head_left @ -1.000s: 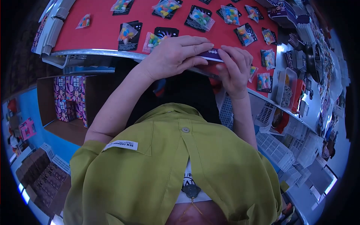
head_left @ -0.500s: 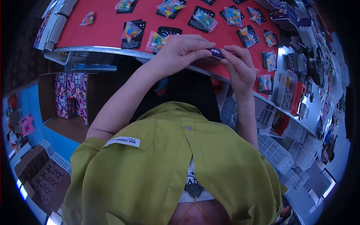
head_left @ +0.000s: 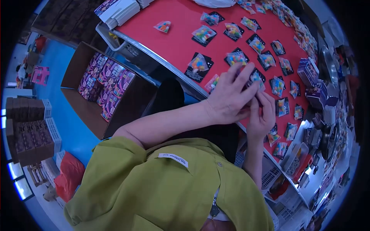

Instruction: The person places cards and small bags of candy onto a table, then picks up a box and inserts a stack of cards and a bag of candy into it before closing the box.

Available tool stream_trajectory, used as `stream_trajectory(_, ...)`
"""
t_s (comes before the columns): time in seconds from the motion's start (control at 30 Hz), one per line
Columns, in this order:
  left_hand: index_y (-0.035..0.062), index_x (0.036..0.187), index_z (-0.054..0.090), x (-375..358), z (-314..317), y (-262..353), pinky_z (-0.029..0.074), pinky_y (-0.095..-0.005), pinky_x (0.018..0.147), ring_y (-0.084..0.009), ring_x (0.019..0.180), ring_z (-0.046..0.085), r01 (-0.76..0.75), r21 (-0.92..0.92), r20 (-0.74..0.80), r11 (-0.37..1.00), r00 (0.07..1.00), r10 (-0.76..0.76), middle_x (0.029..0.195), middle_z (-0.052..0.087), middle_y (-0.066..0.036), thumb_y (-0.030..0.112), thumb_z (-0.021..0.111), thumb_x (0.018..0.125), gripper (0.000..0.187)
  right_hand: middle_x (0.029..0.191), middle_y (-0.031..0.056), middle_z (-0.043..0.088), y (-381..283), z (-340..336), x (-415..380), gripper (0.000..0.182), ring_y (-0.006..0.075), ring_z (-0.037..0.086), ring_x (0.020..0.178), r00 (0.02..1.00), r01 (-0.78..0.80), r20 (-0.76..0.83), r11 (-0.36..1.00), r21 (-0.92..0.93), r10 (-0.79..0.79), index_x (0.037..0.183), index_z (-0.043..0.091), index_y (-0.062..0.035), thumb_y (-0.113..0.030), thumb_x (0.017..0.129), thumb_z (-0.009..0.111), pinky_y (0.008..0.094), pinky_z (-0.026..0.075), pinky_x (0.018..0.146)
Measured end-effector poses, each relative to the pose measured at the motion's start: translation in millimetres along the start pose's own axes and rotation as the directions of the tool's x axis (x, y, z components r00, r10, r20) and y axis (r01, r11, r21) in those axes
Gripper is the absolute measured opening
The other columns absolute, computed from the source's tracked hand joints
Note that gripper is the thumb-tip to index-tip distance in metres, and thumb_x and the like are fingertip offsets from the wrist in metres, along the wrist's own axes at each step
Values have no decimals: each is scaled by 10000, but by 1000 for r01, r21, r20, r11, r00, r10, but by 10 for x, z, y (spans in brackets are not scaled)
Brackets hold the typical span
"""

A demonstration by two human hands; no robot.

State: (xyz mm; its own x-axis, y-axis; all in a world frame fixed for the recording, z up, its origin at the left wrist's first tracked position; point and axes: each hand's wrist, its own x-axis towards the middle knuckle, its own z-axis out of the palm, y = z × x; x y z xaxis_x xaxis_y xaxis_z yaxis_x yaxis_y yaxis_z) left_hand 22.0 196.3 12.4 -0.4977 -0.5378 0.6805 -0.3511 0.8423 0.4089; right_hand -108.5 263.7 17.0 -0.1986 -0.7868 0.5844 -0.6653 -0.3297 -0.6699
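Observation:
My left hand [head_left: 231, 98] reaches over the front of the red tabletop [head_left: 175, 46], its fingers long and slightly apart. Close against it is my right hand [head_left: 262, 117], with thumb and fingers bent together. Between them the small purple box seen earlier is almost wholly hidden; only dark slivers show among the fingers. Just beyond the fingertips, a clear bag of coloured sweets [head_left: 236, 57] lies on black cards. Another candy bag [head_left: 212, 82] is partly covered by my left hand. Farther left, a similar bag [head_left: 199, 63] rests on a black card stack.
An open carton [head_left: 73, 104] with purple printed boxes stands below the table at left. White folded boxes [head_left: 121, 13] sit at the back left corner. Many candy bags [head_left: 289, 23] pile along the far right edge. Purple boxes [head_left: 308, 73] and a clear bin [head_left: 296, 159] stand at right.
The view has turned, bringing more of the table and the carton into sight. My hands have drawn closer together, and the purple box has become mostly hidden between them.

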Motion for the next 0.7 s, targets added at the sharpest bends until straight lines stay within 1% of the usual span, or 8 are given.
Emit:
stream_trajectory(0.13, 51, 1095, 555, 63, -554, -741, 425, -487, 875, -417, 1146, 383, 81, 195, -84, 977, 994, -66, 1249, 366, -235, 208, 720, 608, 538, 1115, 118, 591, -111, 441, 464, 211, 191, 570, 1039, 973, -108, 229, 938, 329, 32, 1100, 596, 27, -47, 914, 533, 294, 448, 892)
stream_trajectory(0.2, 43, 1072, 567, -2, -863, -1160, 434, -452, 879, -380, 1123, 404, 176, 260, -177, 949, 975, -132, 1236, 381, -213, 206, 724, 624, 503, 1138, 119, 587, -39, 838, 745, 228, 227, 579, 1050, 941, -63, 336, 961, 270, -33, 1112, 594, 13, -69, 905, 544, 319, 454, 899)
stream_trajectory(0.27, 36, 1063, 577, -89, -1199, -1475, 433, -418, 890, -347, 1118, 418, 275, 282, -263, 919, 943, -202, 1231, 398, -188, 196, 723, 641, 475, 1171, 121, 583, 98, 1369, 1010, 277, 282, 573, 1064, 914, 200, 347, 978, 66, -211, 1139, 588, -10, -122, 887, 574, 352, 448, 916)
stream_trajectory(0.4, 34, 1076, 580, -189, -1547, -1855, 393, -385, 960, -301, 1168, 425, 358, 129, -293, 925, 905, -309, 1215, 424, -153, 150, 718, 662, 451, 1353, 114, 458, 27, 2464, 1406, 398, 327, 474, 1193, 802, 503, 524, 797, -334, -286, 1278, 508, -129, -226, 894, 551, 443, 404, 947)
stream_trajectory(0.47, 37, 1079, 580, -189, -1577, -2050, 376, -382, 983, -302, 1192, 414, 363, 123, -269, 924, 908, -321, 1226, 418, -145, 147, 718, 665, 450, 1350, 117, 445, 28, 2862, 1466, 404, 342, 455, 1202, 791, 510, 565, 764, -396, -235, 1282, 490, -155, -231, 888, 536, 474, 395, 950)
stream_trajectory(0.53, 57, 1136, 551, -197, -1540, -2253, 370, -384, 989, -309, 1215, 385, 397, 142, -243, 907, 902, -357, 1246, 399, -141, 156, 725, 656, 519, 1235, 124, 508, 29, 2993, 1550, 327, 338, 493, 1132, 659, 532, 746, 760, -374, -94, 1186, 554, -126, -193, 866, 541, 441, 414, 935)
stream_trajectory(0.67, 70, 1163, 517, -135, -1375, -2524, 373, -394, 982, -311, 1208, 373, 441, 55, -277, 896, 869, -411, 1252, 389, -140, 157, 727, 649, 563, 1113, 118, 540, 184, 3049, 1577, 246, 313, 523, 1042, 650, 542, 744, 782, -309, -156, 1068, 599, -96, -140, 833, 540, 397, 438, 894)
stream_trajectory(0.7, 72, 1162, 505, -108, -1332, -2625, 378, -400, 974, -313, 1195, 376, 443, 83, -255, 893, 875, -411, 1252, 387, -141, 154, 727, 644, 569, 1083, 114, 544, 270, 2952, 1591, 222, 307, 528, 1006, 704, 572, 667, 752, -327, -245, 1032, 607, -90, -113, 822, 538, 383, 444, 873)
